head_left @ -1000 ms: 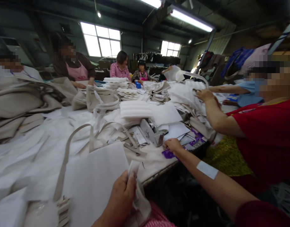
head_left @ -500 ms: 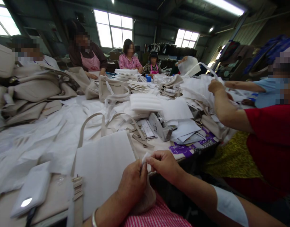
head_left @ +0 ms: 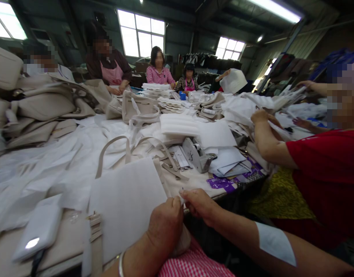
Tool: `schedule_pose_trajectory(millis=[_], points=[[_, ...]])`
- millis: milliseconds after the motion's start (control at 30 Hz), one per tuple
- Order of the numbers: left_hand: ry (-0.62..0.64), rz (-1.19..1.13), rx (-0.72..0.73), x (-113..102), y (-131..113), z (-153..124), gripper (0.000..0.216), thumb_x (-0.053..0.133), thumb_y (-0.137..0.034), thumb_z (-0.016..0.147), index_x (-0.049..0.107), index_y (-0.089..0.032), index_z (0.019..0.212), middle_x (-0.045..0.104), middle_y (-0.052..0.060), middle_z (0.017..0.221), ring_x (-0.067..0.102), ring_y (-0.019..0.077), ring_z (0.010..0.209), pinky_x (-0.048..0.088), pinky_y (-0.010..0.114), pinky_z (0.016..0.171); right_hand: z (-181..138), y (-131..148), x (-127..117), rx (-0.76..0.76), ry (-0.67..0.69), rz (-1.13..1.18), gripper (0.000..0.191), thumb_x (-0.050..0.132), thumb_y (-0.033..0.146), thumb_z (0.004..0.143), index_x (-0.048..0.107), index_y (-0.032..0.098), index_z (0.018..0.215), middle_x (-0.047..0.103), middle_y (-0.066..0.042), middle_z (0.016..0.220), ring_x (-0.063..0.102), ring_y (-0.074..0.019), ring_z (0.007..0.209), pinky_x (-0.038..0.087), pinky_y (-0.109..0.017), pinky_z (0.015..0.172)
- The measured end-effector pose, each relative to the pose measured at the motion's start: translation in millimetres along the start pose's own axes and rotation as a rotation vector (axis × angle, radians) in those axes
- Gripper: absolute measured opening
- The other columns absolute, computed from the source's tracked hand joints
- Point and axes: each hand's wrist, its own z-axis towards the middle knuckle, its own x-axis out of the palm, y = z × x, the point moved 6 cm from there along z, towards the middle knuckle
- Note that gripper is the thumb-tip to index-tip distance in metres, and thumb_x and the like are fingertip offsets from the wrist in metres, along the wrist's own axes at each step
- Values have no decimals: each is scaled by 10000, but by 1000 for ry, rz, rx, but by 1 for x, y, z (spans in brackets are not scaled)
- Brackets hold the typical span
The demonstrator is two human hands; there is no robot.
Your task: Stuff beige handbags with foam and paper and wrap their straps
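On beige bag [head_left: 163,177], white sheet [head_left: 127,202]

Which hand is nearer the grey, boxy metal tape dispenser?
Right: the right hand is below the tape dispenser in the picture; the left hand is lower and farther left.

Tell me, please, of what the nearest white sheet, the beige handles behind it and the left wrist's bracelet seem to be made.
White sheet: probably thin plastic foam, matte; it looks soft and faintly ribbed.
Beige handles: perhaps real or imitation leather, I cannot tell which, dull and smooth; they hold their arch.
Bracelet: likely metal, polished, given its silvery shine.
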Motion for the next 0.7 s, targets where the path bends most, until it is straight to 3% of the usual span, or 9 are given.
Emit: schedule_pose_trajectory(millis=[133,267,467,600,700], points=[[-18,-61,-5,-1,2,1,224,408,-110,886,620,-151,944,665,97,789,639,219,695,427,300,602,-4,1,-5,23,7,-57,390,589,488,795,523,164,590,394,67,389,317,-55,336,183,-192,347],[-27,-333,-113,-5,16,3,238,393,-205,924,623,-173,872,669,95,804,632,214,748,431,304,686,-9,6,-6,-88,45,26,364,693,478,694,556,151,608,502,42,476,395,-53,378,251,-181,363],[-26,-690,-325,-11,30,5,268,459,-309,893,578,-195,681,601,24,604,525,171,559,338,275,563,-11,9,0,-135,11,31,264,693,388,695,615,138,729,584,23,558,431,-53,385,289,-182,369],[59,-966,-415,-5,32,3,346,469,-434,894,567,-184,675,542,-7,521,487,148,496,343,256,521,-7,14,4,-148,-3,57,254,708,352,686,600,151,797,581,37,541,428,-65,380,289,-185,367],[151,-1255,-434,5,32,1,428,455,-537,893,581,-161,730,524,-17,509,457,122,463,342,236,490,-4,21,6,-210,59,67,219,699,345,699,622,151,764,582,35,549,442,-68,411,315,-195,405]])
